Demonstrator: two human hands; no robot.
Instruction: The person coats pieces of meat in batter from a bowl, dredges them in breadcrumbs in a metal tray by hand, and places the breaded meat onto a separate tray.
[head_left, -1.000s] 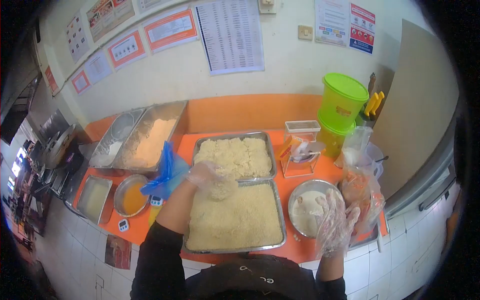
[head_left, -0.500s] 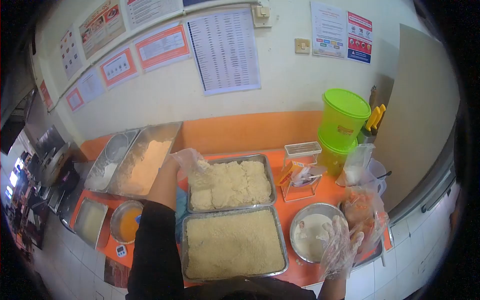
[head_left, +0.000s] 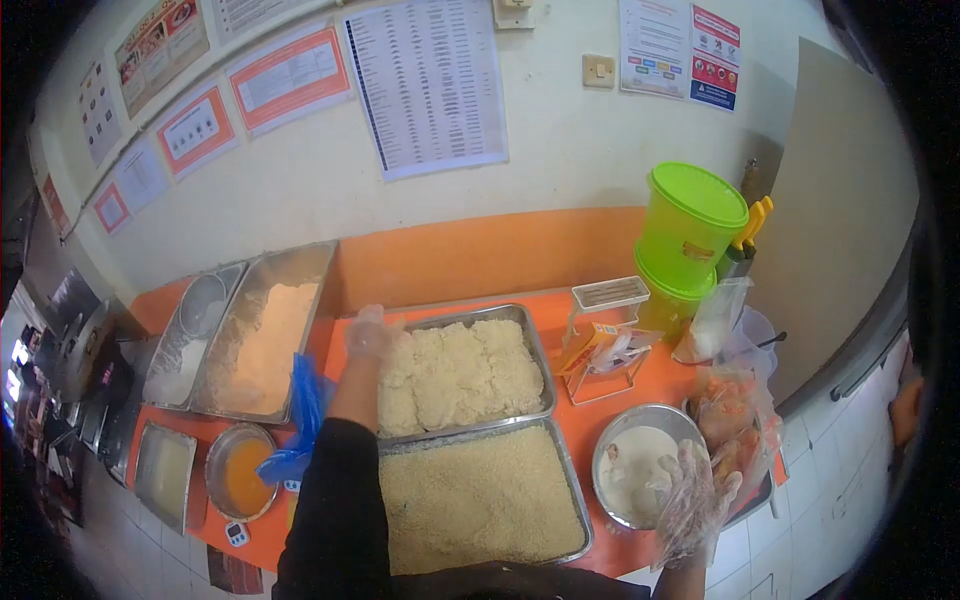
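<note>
In a clear plastic glove, my left hand (head_left: 368,338) is at the upper left corner of the rear metal tray (head_left: 548,385); its fingers are smeared by motion. That tray holds several crumb-coated pieces (head_left: 460,375) packed side by side. In front lies another metal tray (head_left: 583,535) filled with pale bread crumbs (head_left: 480,500). My right hand (head_left: 697,495), also gloved and whitened, is open with fingers apart over the right rim of a steel bowl (head_left: 612,422). White batter (head_left: 632,480) fills the bowl, with a small piece showing in it.
At left stand a deep tray of orange flour (head_left: 270,340), a bowl of orange liquid (head_left: 248,475), a small timer (head_left: 237,534) and a blue plastic bag (head_left: 300,425). Plastic-bagged raw meat (head_left: 730,410), a wire rack (head_left: 608,295) and green tubs (head_left: 695,220) are at right.
The view has shifted, and my left hand has moved slightly down beside the rear tray. The blue bag shows more beside my left arm. My right hand stays over the bowl's edge.
</note>
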